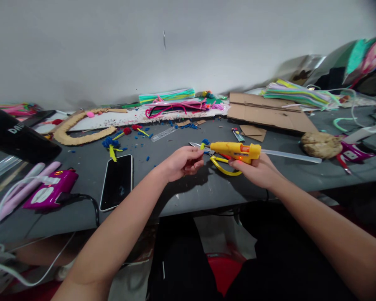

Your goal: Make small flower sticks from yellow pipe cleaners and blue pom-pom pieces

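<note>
Between the fingers of my left hand (186, 162) is a small pipe-cleaner flower (204, 143), blue on top with a yellow part below. My right hand (259, 169) grips a yellow hot glue gun (235, 151), its nozzle pointing left at the flower and almost touching it. An orange light glows on the gun, and a long clear glue stick (291, 156) sticks out of its back. Below and behind the gun lie yellow-handled scissors (224, 170) on the grey table. Further left, another blue and yellow pipe-cleaner flower (112, 147) rests beside a phone (116, 182).
At left stand a black bottle (19, 133) and a purple power strip (52, 190). Pipe-cleaner bundles (167, 97), cardboard (266, 112) and a tan curved form (67, 134) line the back. Blue scraps (191, 125) litter the table (163, 196). A brown lump (319, 145) sits right.
</note>
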Motion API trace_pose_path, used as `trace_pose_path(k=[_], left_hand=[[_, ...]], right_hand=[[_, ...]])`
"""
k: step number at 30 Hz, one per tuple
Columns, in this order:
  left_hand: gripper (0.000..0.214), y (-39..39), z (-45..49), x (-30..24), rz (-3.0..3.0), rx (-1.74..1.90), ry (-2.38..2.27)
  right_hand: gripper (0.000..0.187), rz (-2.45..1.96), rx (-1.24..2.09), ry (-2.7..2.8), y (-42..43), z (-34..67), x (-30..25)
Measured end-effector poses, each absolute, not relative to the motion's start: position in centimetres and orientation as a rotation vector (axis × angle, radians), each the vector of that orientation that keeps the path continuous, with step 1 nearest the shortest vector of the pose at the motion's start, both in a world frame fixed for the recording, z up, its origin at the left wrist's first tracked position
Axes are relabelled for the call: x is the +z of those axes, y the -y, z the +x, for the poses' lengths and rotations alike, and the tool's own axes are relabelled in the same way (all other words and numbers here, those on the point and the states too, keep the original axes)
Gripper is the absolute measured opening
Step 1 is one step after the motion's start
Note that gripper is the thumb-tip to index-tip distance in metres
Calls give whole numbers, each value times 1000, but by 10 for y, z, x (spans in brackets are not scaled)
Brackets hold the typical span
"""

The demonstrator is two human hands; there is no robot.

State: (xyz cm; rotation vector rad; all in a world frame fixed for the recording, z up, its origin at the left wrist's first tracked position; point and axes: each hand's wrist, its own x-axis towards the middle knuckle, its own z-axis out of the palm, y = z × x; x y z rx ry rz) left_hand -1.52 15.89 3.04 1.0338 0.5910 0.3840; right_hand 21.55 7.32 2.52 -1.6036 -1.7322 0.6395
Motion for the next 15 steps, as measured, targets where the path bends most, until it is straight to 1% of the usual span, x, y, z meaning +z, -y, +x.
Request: trace_pose_path(k=[15], left_hand=[[30,-159,-15,32,1028,384,-590]], right_hand=[[23,-1594,627,1756,-73,214,29]])
